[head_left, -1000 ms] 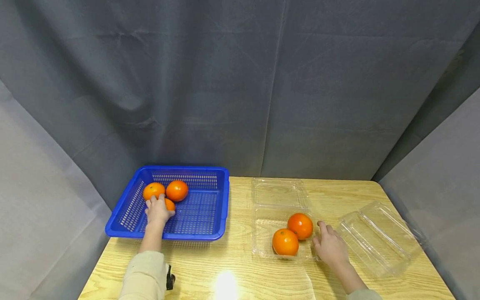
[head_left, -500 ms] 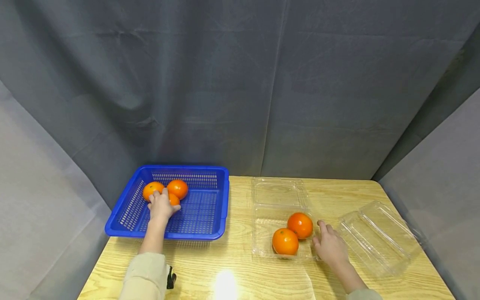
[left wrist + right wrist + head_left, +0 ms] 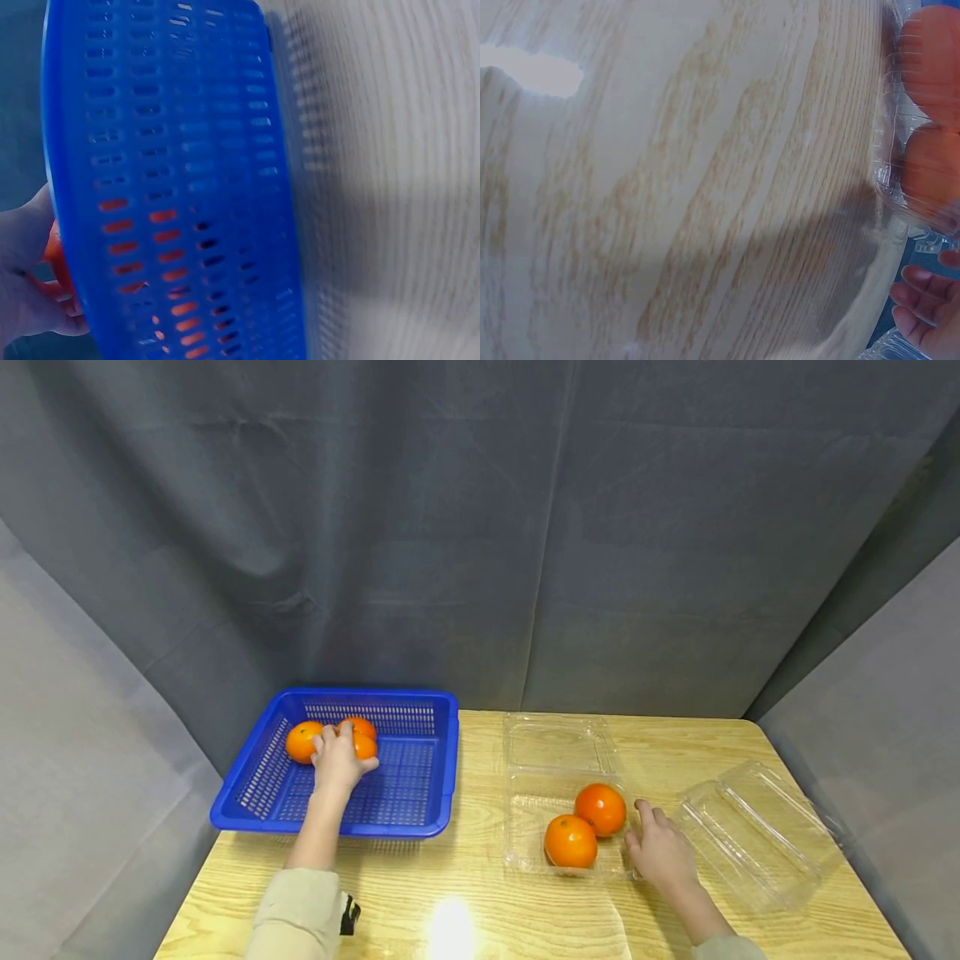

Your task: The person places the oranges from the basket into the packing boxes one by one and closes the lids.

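Bright orange, round, glossy fruit [image 3: 365, 746]: located inside the basket, gripped from above by the left hand [image 3: 337, 764], fingers and thumb curled round it. Could be dropped, it is judged, should so smooth a skin be held too shallowly.

Rear orange fruit [image 3: 362, 727] and left-side orange fruit [image 3: 303, 742]: placed close by; might be knocked and rolled.

Blue, rectangular, slotted plastic basket [image 3: 452, 735]: rim might be struck by a low carry.

Clear, hinged, thin plastic box [image 3: 528, 827]: laid apart from the basket, loaded with a nearer orange fruit [image 3: 571, 842] and a farther orange fruit [image 3: 601, 810]; seemingly light, so easily shifted if bumped.

Right hand [image 3: 662, 857]: set just beside the box, fingers loosely spread, nothing gripped; contact cannot be told.

Obscured: the held fruit's underside, and whether it is lifted; the rear fruit, partly covered. In the right wrist view, the right hand is cut off by the frame; clear edges are hardly traceable.
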`<state>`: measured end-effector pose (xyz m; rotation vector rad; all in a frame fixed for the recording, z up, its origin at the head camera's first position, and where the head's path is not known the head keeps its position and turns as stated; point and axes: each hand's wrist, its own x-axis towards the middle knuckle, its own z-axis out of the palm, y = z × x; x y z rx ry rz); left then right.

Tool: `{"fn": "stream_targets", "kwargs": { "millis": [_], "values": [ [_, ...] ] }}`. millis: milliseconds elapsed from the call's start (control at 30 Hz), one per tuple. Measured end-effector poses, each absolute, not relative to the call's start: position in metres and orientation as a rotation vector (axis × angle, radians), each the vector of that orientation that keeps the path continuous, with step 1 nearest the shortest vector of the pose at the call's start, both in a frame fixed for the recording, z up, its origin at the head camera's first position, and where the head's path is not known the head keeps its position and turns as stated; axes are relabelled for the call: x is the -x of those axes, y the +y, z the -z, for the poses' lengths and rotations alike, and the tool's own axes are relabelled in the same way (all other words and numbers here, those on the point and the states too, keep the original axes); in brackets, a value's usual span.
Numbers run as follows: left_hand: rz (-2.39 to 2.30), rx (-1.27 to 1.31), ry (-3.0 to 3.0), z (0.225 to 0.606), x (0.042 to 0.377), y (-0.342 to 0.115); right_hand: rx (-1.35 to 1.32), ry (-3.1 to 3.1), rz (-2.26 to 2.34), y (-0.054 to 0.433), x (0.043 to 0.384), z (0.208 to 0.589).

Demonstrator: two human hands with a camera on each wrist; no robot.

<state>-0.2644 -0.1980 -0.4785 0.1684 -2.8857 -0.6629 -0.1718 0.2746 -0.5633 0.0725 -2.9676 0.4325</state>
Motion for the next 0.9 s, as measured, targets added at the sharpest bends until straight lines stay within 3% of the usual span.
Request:
{"fn": "stream_targets", "kwargs": {
  "millis": [433,900],
  "values": [
    [0.708,0.018,-2.710,0.453,0.261,-0.156,-0.064,-2.963,-0.436,0.275,0.172,0.563],
    [0.724,0.175,-2.626,0.457,0.256,-0.115,-0.064,-2.959,-0.448,0.273,0.171,0.561]
  ]
}}
